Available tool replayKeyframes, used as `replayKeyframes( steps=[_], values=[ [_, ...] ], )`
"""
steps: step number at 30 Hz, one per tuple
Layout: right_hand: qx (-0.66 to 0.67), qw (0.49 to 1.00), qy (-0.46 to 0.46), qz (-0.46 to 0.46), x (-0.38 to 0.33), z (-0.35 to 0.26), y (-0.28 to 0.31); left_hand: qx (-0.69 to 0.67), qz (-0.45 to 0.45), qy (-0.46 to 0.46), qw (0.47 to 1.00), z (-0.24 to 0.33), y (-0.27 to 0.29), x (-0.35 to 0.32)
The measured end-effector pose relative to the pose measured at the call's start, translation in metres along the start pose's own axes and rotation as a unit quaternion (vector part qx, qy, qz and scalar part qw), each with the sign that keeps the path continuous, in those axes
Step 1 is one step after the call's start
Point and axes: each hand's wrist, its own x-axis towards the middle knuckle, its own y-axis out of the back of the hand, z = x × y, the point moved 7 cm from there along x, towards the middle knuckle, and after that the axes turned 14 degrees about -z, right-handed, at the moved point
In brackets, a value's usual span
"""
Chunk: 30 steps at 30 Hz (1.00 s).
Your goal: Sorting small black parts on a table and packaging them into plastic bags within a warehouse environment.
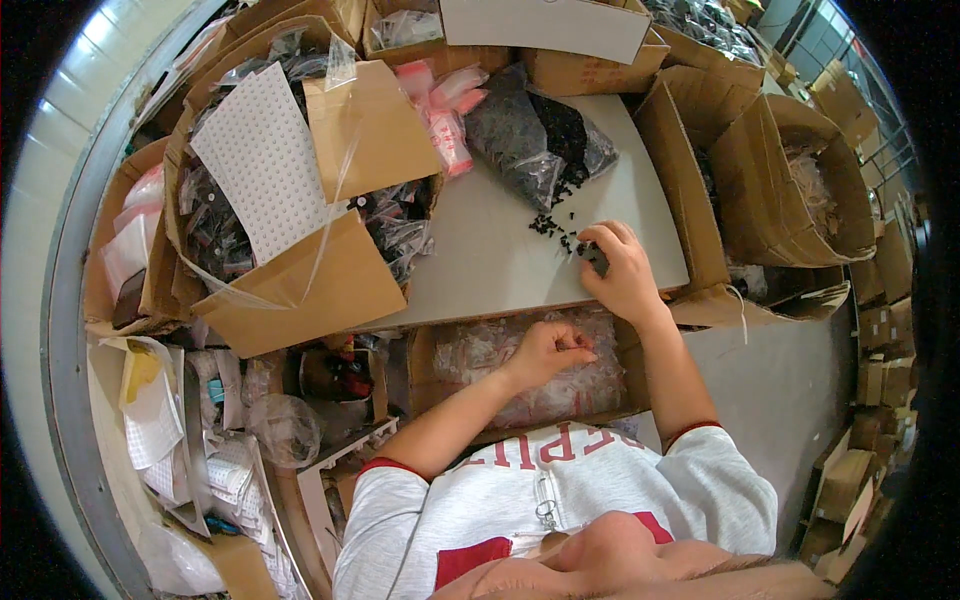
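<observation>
My right hand [622, 268] is at the table's near right part, its fingers closed round a small dark grey piece [596, 260] whose exact kind I cannot make out. Just beside those fingertips lie loose small black parts [548, 226], spilling from an open clear plastic bag [520, 130] full of the same parts. My left hand [550, 352] hovers nearer to me, above a carton [421, 365] filled with clear plastic bags [470, 352]. Its fingers are curled in with thumb and fingertips together; whatever they may hold is hidden.
On the table's left stands a large open carton [290, 290] of bagged dark parts, with a white dotted sheet [262, 160] on it. Pink-and-clear bags [445, 115] lie behind. Tall cartons [770, 180] border the right. Papers [235, 480] fill a bin at lower left.
</observation>
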Motion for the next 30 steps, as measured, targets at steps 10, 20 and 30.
replayKeyframes(
  steps=[10, 20, 30],
  values=[
    [-0.04, 0.999, -0.003, -0.002, -0.005, -0.001, -0.003, 0.031, 0.04, 0.109, 0.993, -0.018, 0.008, 0.003],
    [-0.025, 1.0, 0.005, 0.015, -0.007, -0.006, 0.003, -0.015, 0.088, 0.146, 0.985, -0.04, 0.013, 0.003],
    [-0.019, 1.0, -0.013, 0.014, -0.015, -0.003, 0.002, 0.1, 0.119, 0.143, 0.977, -0.037, 0.016, 0.018]
  ],
)
